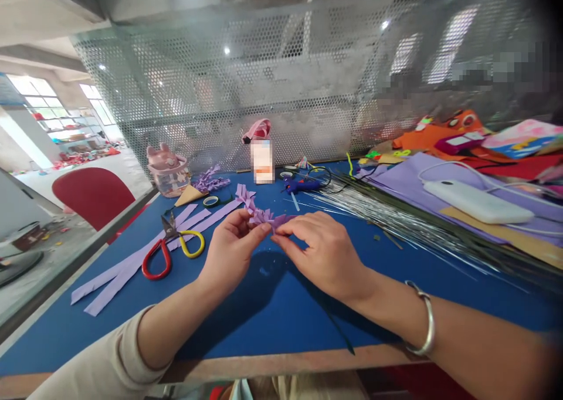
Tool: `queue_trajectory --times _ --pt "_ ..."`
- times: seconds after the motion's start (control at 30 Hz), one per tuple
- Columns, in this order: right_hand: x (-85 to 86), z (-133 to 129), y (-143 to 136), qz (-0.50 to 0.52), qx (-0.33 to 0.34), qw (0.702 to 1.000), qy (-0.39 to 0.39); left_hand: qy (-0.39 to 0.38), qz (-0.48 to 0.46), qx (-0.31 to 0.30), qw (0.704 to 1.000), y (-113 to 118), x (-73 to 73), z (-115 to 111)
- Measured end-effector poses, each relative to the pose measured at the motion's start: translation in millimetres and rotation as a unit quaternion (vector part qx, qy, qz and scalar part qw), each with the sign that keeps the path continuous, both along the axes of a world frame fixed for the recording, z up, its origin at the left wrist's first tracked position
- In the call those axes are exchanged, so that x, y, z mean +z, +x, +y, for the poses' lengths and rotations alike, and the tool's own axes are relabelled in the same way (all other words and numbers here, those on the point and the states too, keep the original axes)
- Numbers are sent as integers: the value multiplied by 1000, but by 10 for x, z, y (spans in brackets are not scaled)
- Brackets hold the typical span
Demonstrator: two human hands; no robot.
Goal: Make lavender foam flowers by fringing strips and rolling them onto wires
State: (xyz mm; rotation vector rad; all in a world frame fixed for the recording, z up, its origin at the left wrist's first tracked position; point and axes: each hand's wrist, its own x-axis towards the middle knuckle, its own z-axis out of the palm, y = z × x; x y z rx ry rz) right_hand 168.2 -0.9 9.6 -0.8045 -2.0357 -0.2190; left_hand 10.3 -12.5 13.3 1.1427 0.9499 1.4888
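Between my two hands is a fringed purple paper strip [263, 216], held just above the blue tabletop. My left hand [233, 241] pinches it from the left, thumb and fingers together. From the right, my right hand [321, 244] grips the same strip between thumb and fingertips. A thin dark green stem [338, 324] slants from below my right hand to the table's front edge; whether its upper end joins the strip is hidden. Scissors [171, 244] with one red and one yellow handle lie left of my left hand, on flat purple strips [121, 265].
Behind my hands lie a blue glue gun [303, 185], a tape roll [211, 201] and curled purple paper [212, 180]. A pink tub [167, 171] stands back left. Wire stems [378, 212], purple sheets [396, 183] and a white power bank [479, 200] cover the right. Mesh [308, 89] rises behind.
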Motion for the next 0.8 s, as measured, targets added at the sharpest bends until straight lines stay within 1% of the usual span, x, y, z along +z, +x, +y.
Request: queue_trajectory --times 0.13,0.23,0.3,0.37,0.4,0.43,0.47,0.5,0.53,0.57,0.6,0.63,0.67,0.7,0.73,0.77,0.8 --pt "27 -38 -11 -43 -52 997 -38 13 2 -16 1000 -2 20 7" --pt "50 -67 -20 -79 -67 993 -57 14 4 -26 1000 14 34 -1" --pt "75 -80 -19 -93 -48 992 -69 14 6 -33 999 29 40 -18" --pt "107 -78 -8 -84 -14 992 -91 21 12 -43 999 36 44 -37" --pt "124 -69 2 -67 7 991 -115 26 18 -51 998 32 44 -41" --pt "138 -53 15 -42 34 986 -156 34 26 -59 997 19 43 -37" --pt "148 -30 29 -8 72 974 -215 44 35 -62 996 -2 40 -25" --pt "152 -2 44 36 122 950 -286 53 44 -57 996 -32 34 -3" --pt "148 29 57 88 181 911 -361 59 51 -45 996 -69 23 28" --pt "136 61 68 141 243 858 -430 61 58 -29 996 -110 9 65" --pt "117 92 75 192 299 797 -488 56 65 -16 996 -151 -9 103" --pt "90 119 77 235 345 737 -532 47 73 -14 996 -187 -30 139" --pt "60 143 77 263 379 686 -563 35 82 -26 996 -214 -51 166" --pt "28 162 73 276 403 646 -587 21 90 -54 994 -230 -70 181" --pt "-3 177 68 275 419 619 -605 8 90 -89 992 -234 -84 182" --pt "-30 189 64 268 428 605 -615 -4 82 -123 989 -226 -91 170" --pt "-52 199 60 259 433 603 -618 -16 65 -151 986 -210 -90 147"
